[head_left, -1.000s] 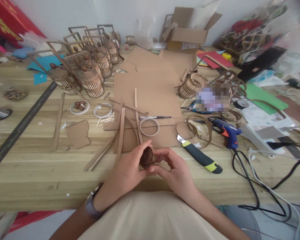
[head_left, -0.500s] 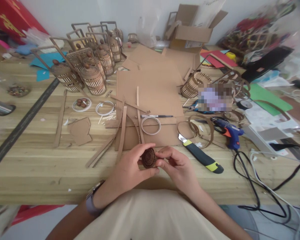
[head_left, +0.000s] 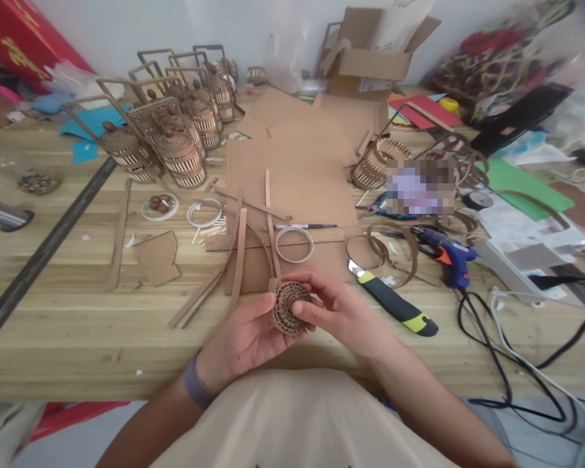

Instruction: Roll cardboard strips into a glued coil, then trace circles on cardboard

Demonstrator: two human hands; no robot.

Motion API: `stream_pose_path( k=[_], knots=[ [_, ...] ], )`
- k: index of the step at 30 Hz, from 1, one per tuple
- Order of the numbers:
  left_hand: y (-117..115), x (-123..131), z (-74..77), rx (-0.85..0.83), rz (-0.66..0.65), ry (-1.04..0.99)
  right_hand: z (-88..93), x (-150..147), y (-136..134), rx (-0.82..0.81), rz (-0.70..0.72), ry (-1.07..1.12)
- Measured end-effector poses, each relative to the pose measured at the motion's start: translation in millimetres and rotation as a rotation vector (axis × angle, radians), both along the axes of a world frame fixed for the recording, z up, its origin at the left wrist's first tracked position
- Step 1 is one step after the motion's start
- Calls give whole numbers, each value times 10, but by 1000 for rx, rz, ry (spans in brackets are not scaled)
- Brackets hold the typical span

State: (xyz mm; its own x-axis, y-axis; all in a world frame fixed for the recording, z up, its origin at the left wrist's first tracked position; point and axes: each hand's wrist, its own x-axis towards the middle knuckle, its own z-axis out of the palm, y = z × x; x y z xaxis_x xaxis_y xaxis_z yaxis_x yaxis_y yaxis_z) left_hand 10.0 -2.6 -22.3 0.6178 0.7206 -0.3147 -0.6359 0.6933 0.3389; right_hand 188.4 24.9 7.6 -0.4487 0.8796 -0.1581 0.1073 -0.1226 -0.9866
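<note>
White wall (head_left: 151, 23) behind, pale planked worktable (head_left: 68, 364) below: a person handles a brown coil (head_left: 285, 315) of corrugated cardboard, held up between two hands close to the table's front edge, its spiral face turned toward the camera. The left hand (head_left: 246, 338), palm partly up, supports the coil from the left, thumb at its edge and fingers reaching beneath; a band (head_left: 195, 380) circles that wrist. The right hand (head_left: 338, 309) pinches the coil from the opposite side, thumb pressed on the spiral face and fingers curled over the far rim, some tips hidden from view.

Just beyond the hands, cardboard strips (head_left: 240, 250) lie partly across a flat sheet (head_left: 292, 169), near a white ring (head_left: 294, 261) and a pen (head_left: 312, 226). To the right sit a utility knife (head_left: 394, 305), blade exposed, and a blue glue gun (head_left: 451, 257) beside a white power strip (head_left: 507, 270). Lidded baskets (head_left: 181, 159) with tall handles cluster at back left, round brown beads (head_left: 160, 203) before them; an open carton (head_left: 370, 65) stands against the wall.
</note>
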Motion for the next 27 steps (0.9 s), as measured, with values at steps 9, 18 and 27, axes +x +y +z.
stream_pose_path(
  k=[9, 18, 27],
  knots=[
    [-22, 6, 35, 127, -76, 33, 88, 20, 18, -344, 188, 244],
    [-49, 5, 0, 88, -244, 130, 160, -34, 30, -65, 331, 22],
    [-46, -5, 2, 129, -277, 123, 101, -23, -38, -168, 333, 73]
  ],
)
